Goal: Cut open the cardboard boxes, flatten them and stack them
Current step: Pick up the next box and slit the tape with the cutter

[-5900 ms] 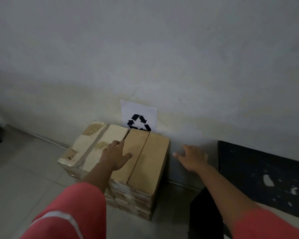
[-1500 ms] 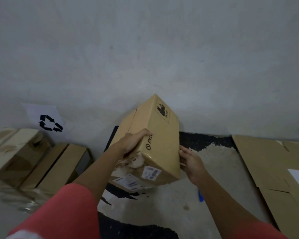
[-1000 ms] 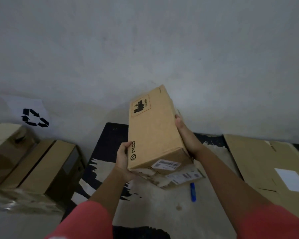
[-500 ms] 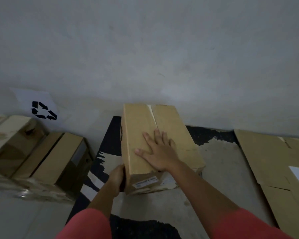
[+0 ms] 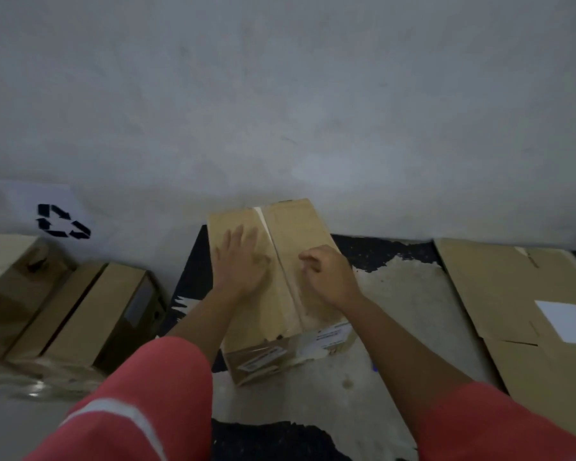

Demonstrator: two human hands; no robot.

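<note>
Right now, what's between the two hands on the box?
Only the centre seam of the box top. The left hand lies flat on one flap, the right hand sits curled on the other. Head view.

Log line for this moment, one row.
box: shut, lying seam up | left hand: flat on top | right hand: fingers curled at seam, grip unclear | flat cardboard: right of box
</note>
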